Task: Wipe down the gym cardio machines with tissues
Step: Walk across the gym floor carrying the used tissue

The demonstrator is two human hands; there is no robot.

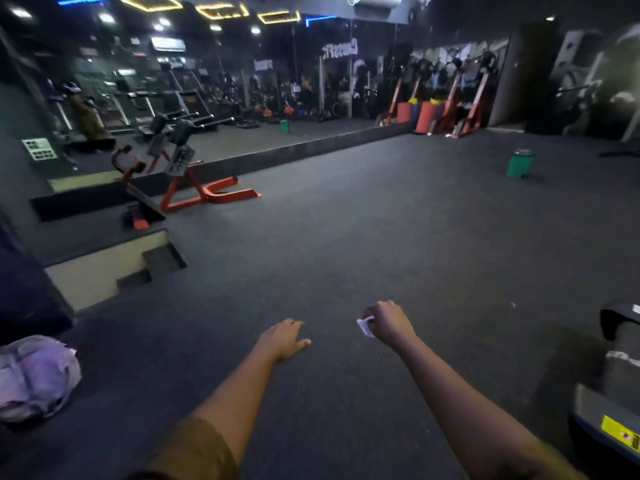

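Both my arms reach forward over the dark gym floor. My right hand grips a small white tissue, which pokes out on the hand's left side. My left hand is held out with relaxed fingers and holds nothing. A dark cardio machine with a yellow label shows only partly at the right edge, to the right of my right arm. Treadmills appear in the mirror wall at the far left.
A red-framed bench stands at the mirror's base on the left. A green bin sits on the floor far right. A pale bag lies at the left edge. A low step rises at the left. Red machines line the back wall.
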